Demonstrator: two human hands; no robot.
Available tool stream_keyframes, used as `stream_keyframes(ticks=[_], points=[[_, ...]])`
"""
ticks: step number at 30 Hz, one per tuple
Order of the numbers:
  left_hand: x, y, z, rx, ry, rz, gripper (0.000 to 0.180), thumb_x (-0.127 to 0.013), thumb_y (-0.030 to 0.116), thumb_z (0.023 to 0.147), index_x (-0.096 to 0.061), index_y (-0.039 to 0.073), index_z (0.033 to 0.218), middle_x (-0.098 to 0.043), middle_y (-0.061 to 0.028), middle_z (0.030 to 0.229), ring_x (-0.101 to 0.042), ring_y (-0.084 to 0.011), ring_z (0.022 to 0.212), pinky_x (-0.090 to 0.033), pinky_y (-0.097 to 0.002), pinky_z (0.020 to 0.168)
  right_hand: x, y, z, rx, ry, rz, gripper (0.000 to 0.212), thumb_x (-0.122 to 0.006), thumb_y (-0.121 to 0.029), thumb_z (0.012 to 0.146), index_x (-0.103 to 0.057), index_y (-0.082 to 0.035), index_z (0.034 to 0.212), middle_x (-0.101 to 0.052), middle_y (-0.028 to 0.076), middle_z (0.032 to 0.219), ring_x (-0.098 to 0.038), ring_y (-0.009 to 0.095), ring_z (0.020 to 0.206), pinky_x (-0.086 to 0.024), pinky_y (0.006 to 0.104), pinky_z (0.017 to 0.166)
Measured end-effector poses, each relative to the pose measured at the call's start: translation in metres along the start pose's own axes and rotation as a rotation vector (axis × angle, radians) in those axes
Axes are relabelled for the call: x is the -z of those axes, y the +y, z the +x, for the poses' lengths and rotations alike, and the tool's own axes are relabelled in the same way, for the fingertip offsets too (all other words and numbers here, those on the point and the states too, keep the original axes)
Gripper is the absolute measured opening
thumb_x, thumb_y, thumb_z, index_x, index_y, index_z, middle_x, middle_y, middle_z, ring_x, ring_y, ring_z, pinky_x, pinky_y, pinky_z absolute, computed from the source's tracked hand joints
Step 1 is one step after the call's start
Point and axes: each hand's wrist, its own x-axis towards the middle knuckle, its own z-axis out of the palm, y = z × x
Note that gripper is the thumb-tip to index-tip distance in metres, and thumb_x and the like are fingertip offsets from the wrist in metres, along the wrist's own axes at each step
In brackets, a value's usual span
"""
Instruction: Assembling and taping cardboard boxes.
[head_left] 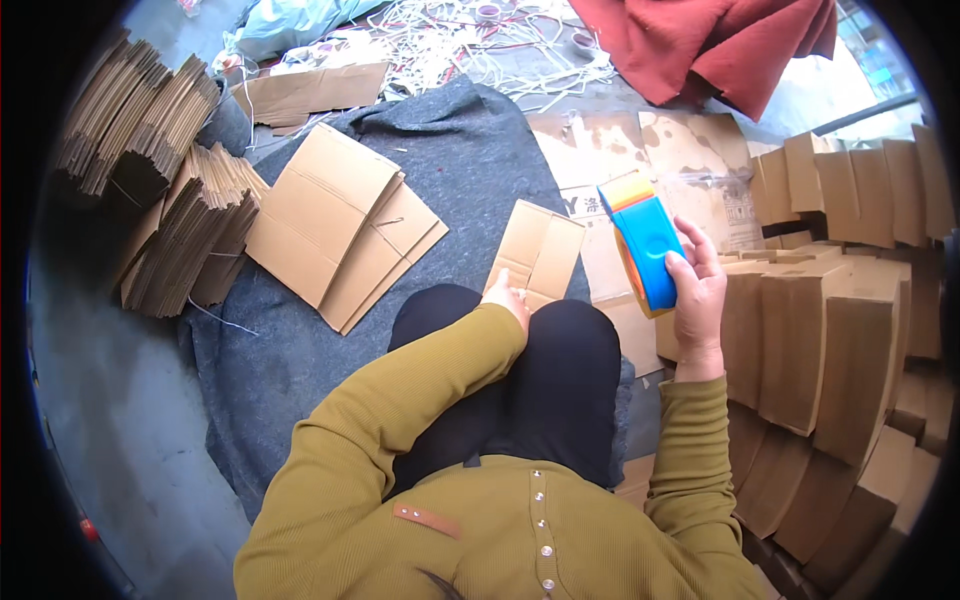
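My right hand [698, 290] is raised on the right, its fingers closed round a blue tape dispenser [648, 250] with an orange-yellow end. Between my knees and the dark cloth, my left hand [510, 298] grips the near edge of a small cardboard box [537, 248], which looks closed and stands tilted near my lap. The thumb shows on its face; the other fingers are partly hidden. To the left of it, flat folded cartons [325, 215] lie in a loose pile on the dark grey cloth [465, 150].
Bundled flat cardboard [190, 220] is stacked at the left. Rows of made-up boxes [800, 330] crowd the right side. Opened cardboard sheets [690, 150] cover the floor ahead, beside a red cloth [710, 45]. White strapping strips [450, 50] lie tangled at the far side.
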Motion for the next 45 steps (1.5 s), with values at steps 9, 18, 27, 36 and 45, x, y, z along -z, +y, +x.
stream_keyframes(ticks=[9,18,27,36,45], points=[[0.02,-0.068,0.029,-0.184,0.218,-1.071,0.036,-0.051,0.03,0.1,-0.064,0.002,0.118,-0.07,-0.0132,0.101,-0.065,-0.0252,0.094,-0.05,-0.0348,0.086,0.035,0.018,0.002,0.041,-0.164,0.006,0.042,-0.071,-0.018,0.083,-0.062,0.006,0.117,-0.07,0.008,0.101,-0.063,0.011,0.09,-0.048,0.0246,0.083],[0.073,-0.071,0.018,-0.297,0.33,-2.29,0.027,-0.063,0.027,0.095,-0.065,0.002,0.107,-0.063,-0.0028,0.091,-0.058,-0.009,0.081,-0.051,-0.0251,0.072,0.034,0.021,0.012,-0.047,-0.232,-0.128,0.039,-0.073,-0.014,0.081,-0.064,0.005,0.114,-0.071,0.007,0.098,-0.064,0.01,0.086,-0.05,0.0233,0.079],[0.047,-0.082,0.02,-0.052,0.352,-2.168,0.016,-0.067,0.015,0.093,-0.069,-0.001,0.096,-0.067,-0.0039,0.08,-0.061,-0.0104,0.068,-0.053,-0.0256,0.067,0.044,0.028,0.009,-0.202,-0.333,-0.206,0.039,-0.074,-0.012,0.08,-0.064,0.005,0.114,-0.071,0.008,0.094,-0.065,0.01,0.083,-0.053,0.0236,0.076],[-0.013,-0.153,0.054,0.256,0.422,-2.26,0.017,-0.073,0.019,0.087,-0.068,0.004,0.084,-0.064,-0.0023,0.075,-0.059,-0.0095,0.065,-0.051,-0.0253,0.062,0.027,0.057,0.049,-0.271,-0.38,-0.381,0.031,-0.074,-0.012,0.081,-0.068,0.001,0.109,-0.068,0.003,0.08,-0.059,0.005,0.072,-0.048,0.0217,0.066],[-0.061,-0.152,0.089,0.264,0.376,-2.33,0.018,-0.073,0.02,0.088,-0.069,0.003,0.087,-0.064,-0.0011,0.078,-0.058,-0.0092,0.065,-0.051,-0.0252,0.062,0.011,0.074,0.08,-0.289,-0.469,-0.451,0.029,-0.074,-0.015,0.082,-0.069,-0.002,0.108,-0.068,0.002,0.077,-0.058,0.005,0.07,-0.048,0.0223,0.064]])
